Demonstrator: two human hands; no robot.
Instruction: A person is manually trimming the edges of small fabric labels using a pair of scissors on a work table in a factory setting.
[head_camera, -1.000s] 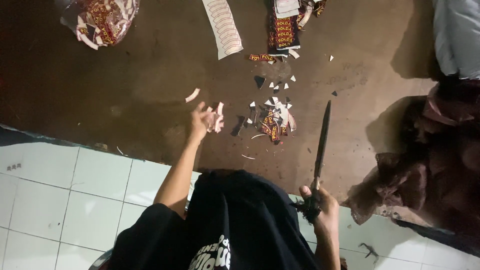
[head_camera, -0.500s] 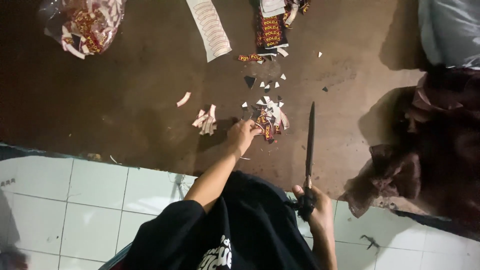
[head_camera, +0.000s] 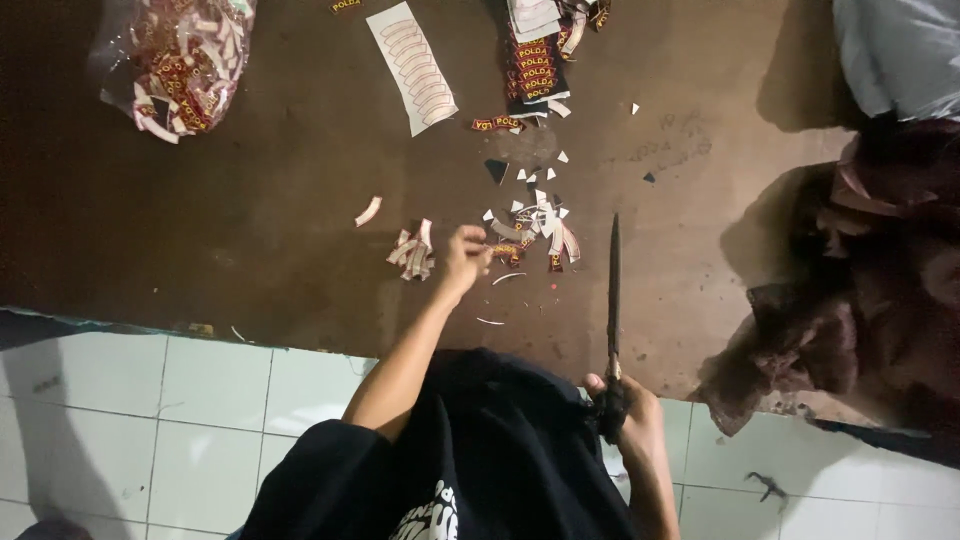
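A dark brown mat covers the floor, edged by white tiles. On it lie a clear bag of red labels, a white backing sheet, a stack of red label strips, scattered paper scraps, a small scrap pile and crumpled dark cloth.

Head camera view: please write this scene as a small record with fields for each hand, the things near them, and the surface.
view: head camera, looking down
surface: dark brown mat lying on white floor tiles
left hand: hand reaching into a pile of small white and red paper cuttings; whether it grips one cannot be told
right hand: hand closed on the handle of long dark scissors, blades shut and pointing away
nearby: second small heap of cuttings; white sheet with curved cut-outs; stack of red and yellow labels; clear plastic bag of scraps
right side: crumpled dark brown cloth
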